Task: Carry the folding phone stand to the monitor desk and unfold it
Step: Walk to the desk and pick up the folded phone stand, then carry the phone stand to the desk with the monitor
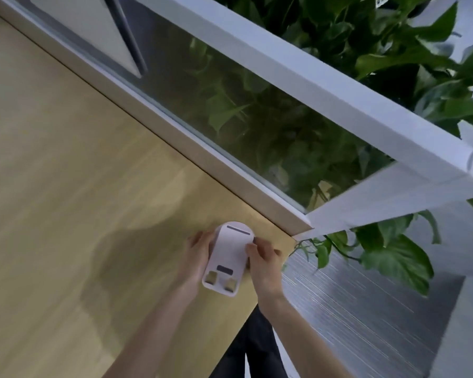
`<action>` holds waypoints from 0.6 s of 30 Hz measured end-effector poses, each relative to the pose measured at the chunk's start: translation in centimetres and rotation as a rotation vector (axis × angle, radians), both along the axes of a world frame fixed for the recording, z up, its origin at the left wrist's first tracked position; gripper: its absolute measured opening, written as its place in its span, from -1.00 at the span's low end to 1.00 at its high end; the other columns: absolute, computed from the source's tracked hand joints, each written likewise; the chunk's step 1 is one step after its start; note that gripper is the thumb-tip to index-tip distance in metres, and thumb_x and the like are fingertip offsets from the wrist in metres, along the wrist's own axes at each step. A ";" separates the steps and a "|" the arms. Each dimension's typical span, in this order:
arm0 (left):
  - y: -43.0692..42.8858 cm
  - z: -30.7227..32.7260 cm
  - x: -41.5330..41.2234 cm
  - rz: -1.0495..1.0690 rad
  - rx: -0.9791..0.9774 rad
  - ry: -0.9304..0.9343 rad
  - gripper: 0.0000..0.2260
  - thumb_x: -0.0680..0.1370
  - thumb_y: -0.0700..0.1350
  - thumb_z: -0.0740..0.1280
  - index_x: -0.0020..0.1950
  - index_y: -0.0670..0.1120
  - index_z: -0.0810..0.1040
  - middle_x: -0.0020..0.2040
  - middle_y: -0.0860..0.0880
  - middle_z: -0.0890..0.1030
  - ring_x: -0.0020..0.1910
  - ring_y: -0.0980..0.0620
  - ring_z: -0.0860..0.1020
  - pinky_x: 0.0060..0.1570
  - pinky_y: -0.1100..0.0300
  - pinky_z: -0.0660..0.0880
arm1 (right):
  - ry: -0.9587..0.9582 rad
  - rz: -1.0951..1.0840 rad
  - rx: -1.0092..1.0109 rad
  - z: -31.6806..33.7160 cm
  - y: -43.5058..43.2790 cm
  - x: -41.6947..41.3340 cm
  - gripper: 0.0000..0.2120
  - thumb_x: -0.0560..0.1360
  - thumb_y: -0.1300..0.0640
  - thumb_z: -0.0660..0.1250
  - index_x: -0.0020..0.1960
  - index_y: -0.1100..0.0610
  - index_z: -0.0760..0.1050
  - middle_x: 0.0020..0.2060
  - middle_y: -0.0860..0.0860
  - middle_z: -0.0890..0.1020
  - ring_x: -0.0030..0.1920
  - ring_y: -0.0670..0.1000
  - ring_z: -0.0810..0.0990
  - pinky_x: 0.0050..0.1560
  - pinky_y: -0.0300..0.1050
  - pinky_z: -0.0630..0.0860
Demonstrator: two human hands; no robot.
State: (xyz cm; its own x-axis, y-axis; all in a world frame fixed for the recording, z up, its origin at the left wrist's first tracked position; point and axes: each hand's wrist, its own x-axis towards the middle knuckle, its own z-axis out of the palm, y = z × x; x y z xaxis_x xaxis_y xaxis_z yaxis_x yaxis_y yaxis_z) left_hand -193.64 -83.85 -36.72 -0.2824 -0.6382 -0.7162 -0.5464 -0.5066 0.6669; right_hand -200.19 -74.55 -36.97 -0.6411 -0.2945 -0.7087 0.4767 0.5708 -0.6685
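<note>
- Gripping the white phone stand from both sides, the two hands meet over the near corner of a light wooden desk.
- The left hand wraps the stand's left edge, fingers curled round behind it, palm against its side.
- The right hand pinches the stand's right edge, thumb and fingertips pressed on the pale face near its rounded top.
- The stand sits between the hands, its rounded end pointing away from the person, its squarer end toward the wrists.
- A dark slot runs across the face near the rounded end; a dark rectangular pad and two small yellowish tabs show near the squarer end.
- Whether the stand's base touches the desk or is held just above it cannot be told.
- Beyond the hands, a white-framed glass partition runs along the desk's far edge, ending just past the right hand.
- Green leafy plants stand behind the partition and hang down to the right of the right hand.
- Below the right forearm, off the desk's edge, lies grey streaked flooring, and dark trousers show between the forearms.
</note>
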 end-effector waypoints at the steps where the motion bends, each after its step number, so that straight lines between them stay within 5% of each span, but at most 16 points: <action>1: 0.0 0.1 -0.1 0.009 0.010 -0.001 -0.80 0.53 -0.15 0.17 -0.12 -0.26 0.51 -0.25 -0.15 0.49 -0.41 0.05 0.47 -0.56 0.41 0.34 | -0.001 -0.003 -0.014 0.0 -0.1 0.1 -0.76 0.50 0.20 0.18 0.13 0.22 0.46 -0.03 0.11 0.40 -0.19 0.04 0.41 -0.22 -0.18 0.36; 5: 0.3 0.5 -0.2 -0.009 0.065 -0.029 -0.71 0.53 -0.09 0.18 0.05 -0.28 0.52 -0.04 -0.22 0.56 -0.17 -0.08 0.50 -0.33 0.21 0.41 | -0.023 -0.045 -0.018 0.2 -0.3 0.3 -0.78 0.50 0.24 0.17 0.13 0.18 0.44 0.03 0.18 0.54 0.05 0.20 0.52 0.08 0.13 0.49; 9: 0.7 1.6 0.2 -0.003 0.073 0.050 -0.72 0.53 -0.12 0.20 0.03 -0.31 0.54 -0.16 -0.18 0.56 -0.33 0.01 0.51 -0.50 0.37 0.42 | -0.033 -0.108 -0.077 1.0 0.2 0.3 -0.83 0.50 0.24 0.17 0.05 0.14 0.46 -0.16 0.04 0.55 -0.06 0.13 0.53 0.05 0.12 0.53; 18: 2.7 5.7 1.7 -0.100 0.004 0.188 -0.79 0.53 -0.10 0.15 -0.14 -0.09 0.57 -0.22 -0.02 0.61 -0.28 0.09 0.55 -0.25 0.27 0.45 | 0.086 -0.183 -0.176 3.7 3.1 0.7 -0.84 0.50 0.15 0.22 0.00 0.15 0.54 -0.08 0.18 0.63 -0.03 0.20 0.60 0.04 0.22 0.55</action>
